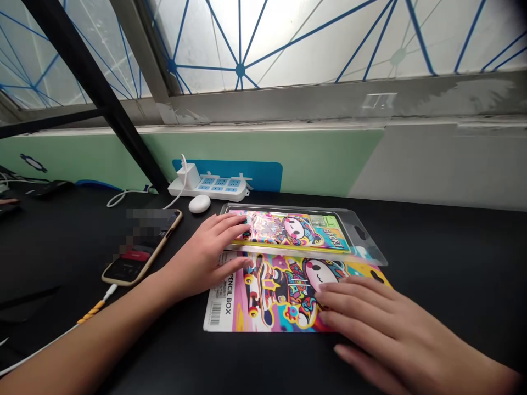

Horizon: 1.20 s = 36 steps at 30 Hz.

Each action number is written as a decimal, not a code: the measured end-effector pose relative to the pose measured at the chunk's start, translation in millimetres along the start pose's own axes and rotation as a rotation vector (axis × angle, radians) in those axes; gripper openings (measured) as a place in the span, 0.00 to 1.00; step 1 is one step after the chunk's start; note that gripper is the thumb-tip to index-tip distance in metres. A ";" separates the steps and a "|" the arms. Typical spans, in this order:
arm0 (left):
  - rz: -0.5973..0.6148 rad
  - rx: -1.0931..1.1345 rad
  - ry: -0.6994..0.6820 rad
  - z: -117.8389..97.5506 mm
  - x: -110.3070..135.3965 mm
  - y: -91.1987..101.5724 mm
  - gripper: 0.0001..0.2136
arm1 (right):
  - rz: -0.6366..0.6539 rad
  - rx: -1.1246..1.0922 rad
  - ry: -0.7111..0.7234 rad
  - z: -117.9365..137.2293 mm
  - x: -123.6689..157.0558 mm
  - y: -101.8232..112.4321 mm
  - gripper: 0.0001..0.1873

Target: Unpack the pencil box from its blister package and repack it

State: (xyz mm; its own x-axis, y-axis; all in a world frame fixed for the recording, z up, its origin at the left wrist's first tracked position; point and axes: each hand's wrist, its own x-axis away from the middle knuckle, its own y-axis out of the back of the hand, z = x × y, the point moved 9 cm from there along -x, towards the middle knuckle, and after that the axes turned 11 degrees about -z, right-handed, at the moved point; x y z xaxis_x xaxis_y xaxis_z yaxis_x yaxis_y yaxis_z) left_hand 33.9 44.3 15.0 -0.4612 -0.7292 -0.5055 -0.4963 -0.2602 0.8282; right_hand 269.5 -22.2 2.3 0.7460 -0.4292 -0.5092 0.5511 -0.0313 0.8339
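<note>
A colourful printed card marked "PENCIL BOX" lies flat on the black desk. Just behind it sits a pencil box in a clear plastic blister pack. My left hand rests open with fingers stretched out, its fingertips on the left end of the blister pack and its palm over the card's left edge. My right hand lies flat and open on the card's right part, fingers pointing left.
A phone on a charging cable lies left of my left hand. A white power strip with a plugged adapter and a small white earbud case sit at the back by the green wall panel. Cables lie at far left.
</note>
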 end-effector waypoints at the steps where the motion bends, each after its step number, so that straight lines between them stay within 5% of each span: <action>1: 0.001 -0.016 -0.001 1.6 0.0 -1.5 0.22 | 0.061 -0.028 -0.049 -0.7 -0.8 -6.6 0.29; 5: 0.000 -0.073 0.021 9.8 -0.6 -6.3 0.21 | 0.184 -0.094 -0.243 -14.0 -1.9 -17.6 0.38; 10: -0.025 -0.114 0.036 12.1 -2.6 -5.8 0.21 | 0.253 -0.124 -0.267 -16.8 -0.8 -16.7 0.47; 19: 0.012 -0.175 0.065 19.5 -1.6 -6.8 0.23 | 0.158 -0.004 -0.224 -10.6 -6.6 -11.3 0.19; 28: 0.059 -0.199 0.126 28.0 1.7 -10.1 0.23 | 0.018 0.170 -0.518 -39.9 10.8 -12.0 0.31; 36: 0.081 -0.230 0.130 29.7 2.1 -9.3 0.23 | -0.054 0.181 -0.570 -46.4 12.4 -7.5 0.17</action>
State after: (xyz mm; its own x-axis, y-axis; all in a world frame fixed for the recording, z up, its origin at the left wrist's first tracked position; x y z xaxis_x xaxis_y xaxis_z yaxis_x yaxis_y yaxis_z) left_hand 15.7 64.0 -1.0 -0.3864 -0.8248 -0.4127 -0.2746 -0.3242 0.9052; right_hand 291.9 14.6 -20.1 0.3730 -0.8378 -0.3988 0.4724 -0.1985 0.8588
